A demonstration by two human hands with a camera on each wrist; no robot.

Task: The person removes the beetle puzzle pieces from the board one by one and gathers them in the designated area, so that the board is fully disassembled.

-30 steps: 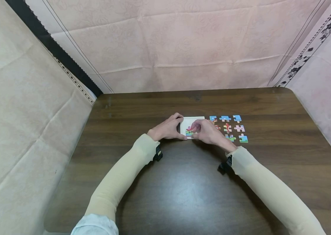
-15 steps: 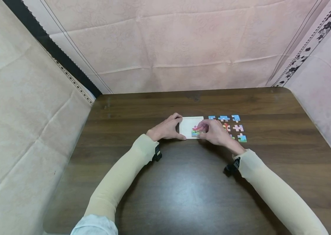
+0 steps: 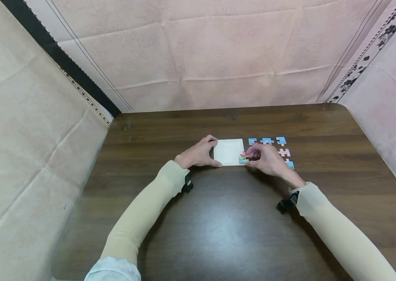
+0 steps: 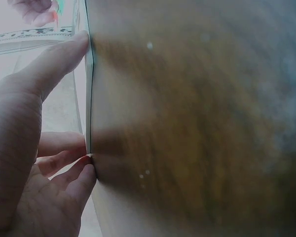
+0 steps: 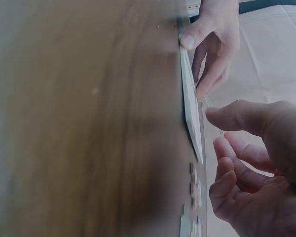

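A white puzzle tray (image 3: 228, 152) lies flat on the brown table. My left hand (image 3: 199, 153) grips it at its left side, thumb at the near corner and fingers farther back, as the left wrist view shows. Over the tray's right edge, my right hand (image 3: 266, 159) pinches a colourful jigsaw piece (image 3: 243, 159) between thumb and fingers. In the right wrist view the piece appears only as a thin edge by the thumb, above the tray (image 5: 191, 108).
Right of the tray lie several loose jigsaw pieces, among them a blue piece (image 3: 281, 141) and a pink piece (image 3: 284, 152); my right hand hides some. Pale patterned cloth (image 3: 226, 54) hangs behind the table (image 3: 219, 226).
My right hand has moved right with the jigsaw piece, from the middle of the tray to its right edge. The left hand stays in place on the tray.
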